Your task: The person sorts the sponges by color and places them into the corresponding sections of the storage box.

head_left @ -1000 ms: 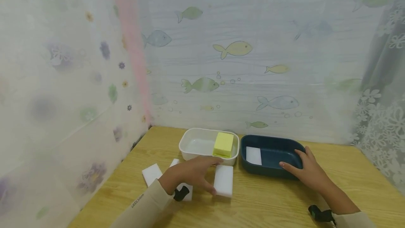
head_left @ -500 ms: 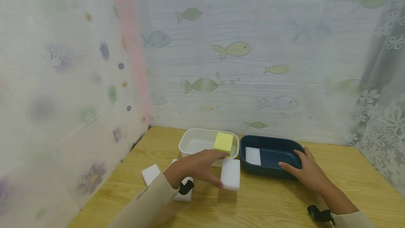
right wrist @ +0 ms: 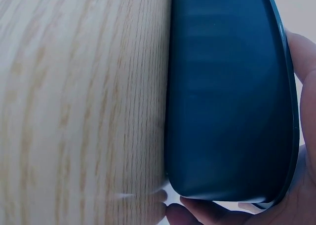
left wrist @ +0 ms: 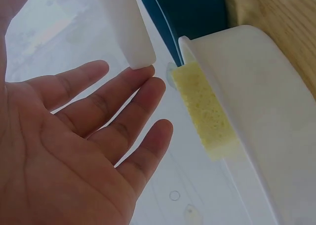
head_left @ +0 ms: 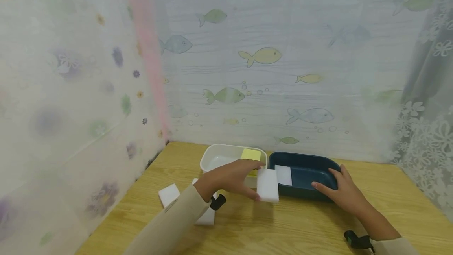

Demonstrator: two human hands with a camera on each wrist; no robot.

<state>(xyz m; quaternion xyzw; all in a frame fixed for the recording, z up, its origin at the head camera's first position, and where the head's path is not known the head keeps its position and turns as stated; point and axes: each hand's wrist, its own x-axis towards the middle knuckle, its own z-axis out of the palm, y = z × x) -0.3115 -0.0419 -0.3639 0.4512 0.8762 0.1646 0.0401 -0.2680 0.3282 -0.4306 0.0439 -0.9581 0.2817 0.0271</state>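
A white sponge block (head_left: 267, 186) is pinched between the thumb and fingertips of my left hand (head_left: 230, 178), raised over the table by the near left corner of the dark blue tub (head_left: 308, 193). In the left wrist view, fingertips touch the end of this sponge (left wrist: 128, 32). My right hand (head_left: 348, 194) grips the right end of the blue tub, thumb over the near rim. Another white sponge (head_left: 284, 175) lies inside that tub at its left end. Beside it stands a white tub (head_left: 206, 165) holding a yellow sponge (head_left: 251, 154), partly hidden behind my left hand.
Loose white sponges (head_left: 169, 194) lie on the wooden table (head_left: 290, 231) left of the middle, some partly covered by my left forearm. A fish-patterned curtain (head_left: 219, 66) hangs behind the table, and a flowered one (head_left: 70, 129) hangs at the left.
My left hand has lifted the white sponge off the table and carried it right and away from me, toward the blue tub. My right hand stays on that tub.
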